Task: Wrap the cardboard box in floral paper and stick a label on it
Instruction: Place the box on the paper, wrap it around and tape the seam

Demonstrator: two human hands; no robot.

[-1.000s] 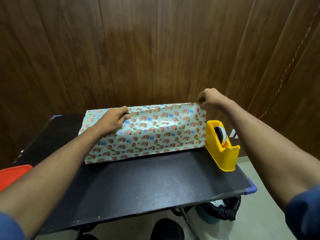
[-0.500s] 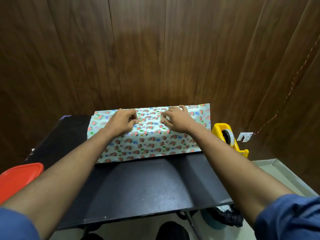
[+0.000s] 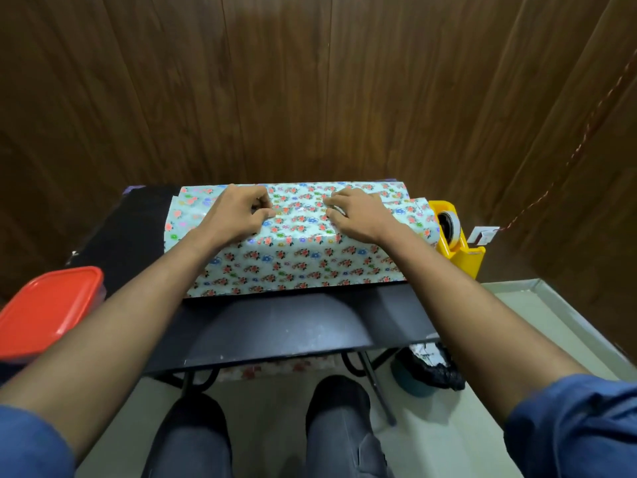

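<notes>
The floral paper [image 3: 293, 260] covers the cardboard box, which is fully hidden beneath it, at the back of the black table [image 3: 275, 326]. Both of my hands lie on the top face, close to each other near its middle. My left hand [image 3: 238, 215] has its fingers curled, with thumb and forefinger pinching the paper edge. My right hand [image 3: 358, 215] presses the overlapping paper down with lightly bent fingertips. Loose paper ends stick out to the left and right of the box. No label is in view.
A yellow tape dispenser [image 3: 458, 243] stands at the table's right edge, just beyond the paper. A red-lidded container [image 3: 48, 305] sits at the front left. Under the table are a lined bin [image 3: 424, 374] and my knees. A wooden wall rises directly behind.
My right hand let go of the paper's far right corner and came in to the middle of the top face. The raised paper now lies folded over the box. The camera tilted down.
</notes>
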